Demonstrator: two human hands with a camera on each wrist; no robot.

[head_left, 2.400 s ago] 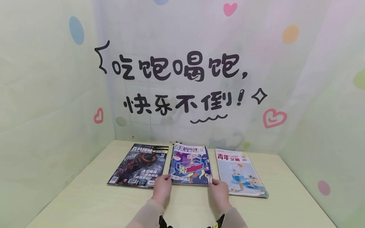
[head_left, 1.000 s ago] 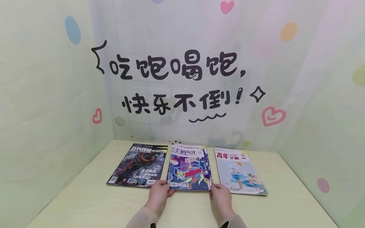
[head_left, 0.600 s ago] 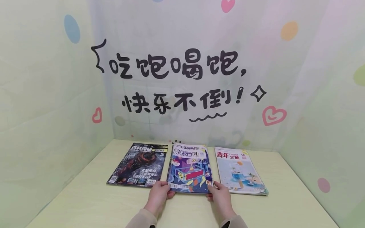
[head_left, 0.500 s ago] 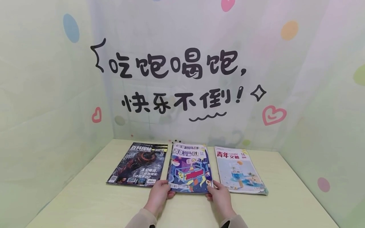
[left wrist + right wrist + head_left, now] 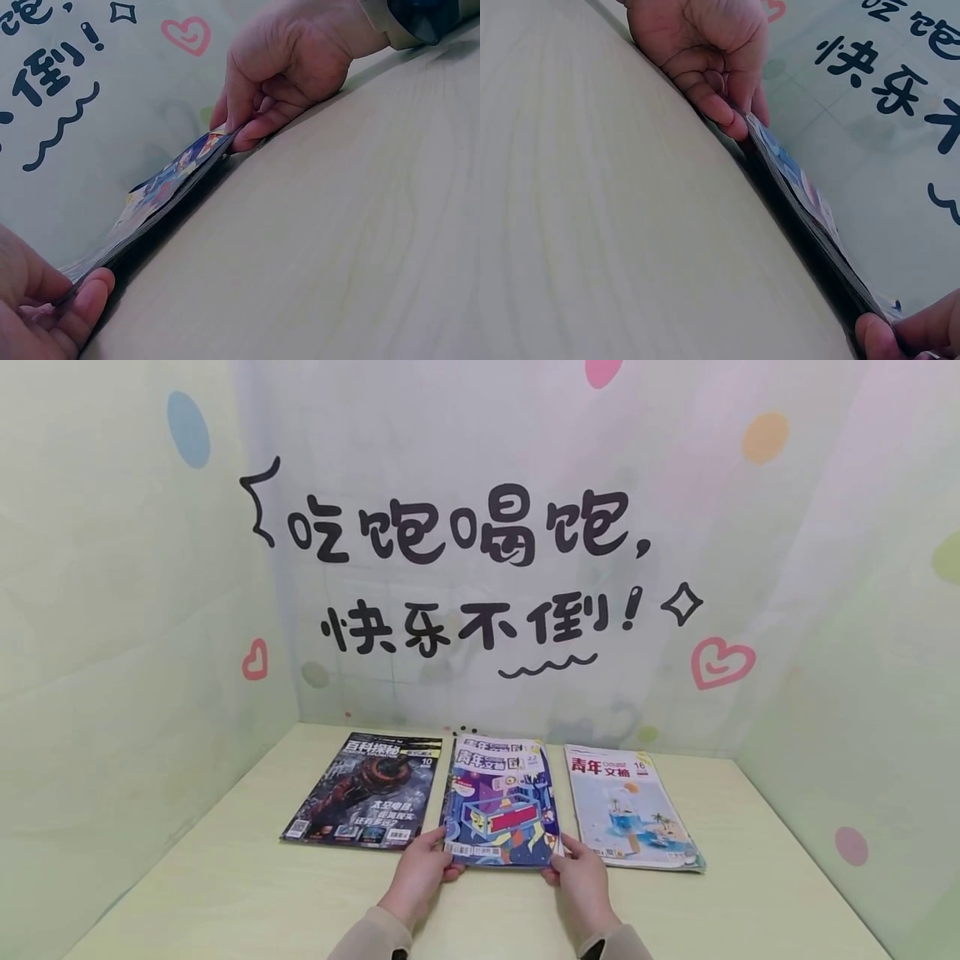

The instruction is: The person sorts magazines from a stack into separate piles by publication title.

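Observation:
In the head view, a purple and blue magazine (image 5: 498, 814) is held between both hands at its near corners. My left hand (image 5: 415, 875) pinches the left corner, thumb on top and fingers beneath; my right hand (image 5: 585, 881) does the same at the right. The left wrist view shows the near edge of the magazine (image 5: 172, 180) raised a little off the table, with a dark gap below. Behind its top edge peeks the title strip of a similar magazine (image 5: 487, 746), mostly hidden beneath it.
Left of it lies a dark-covered magazine (image 5: 367, 793), with another cover edge showing at its top. On the right is a white and light-blue magazine (image 5: 630, 814), apparently on a stack. The pale wooden table (image 5: 247, 902) meets a printed wall (image 5: 480, 693) at the back.
Both hands have drawn the middle magazine slightly toward me, and the similar cover beneath now shows past its top edge. The side magazines stay put. Over the last half second almost nothing moves.

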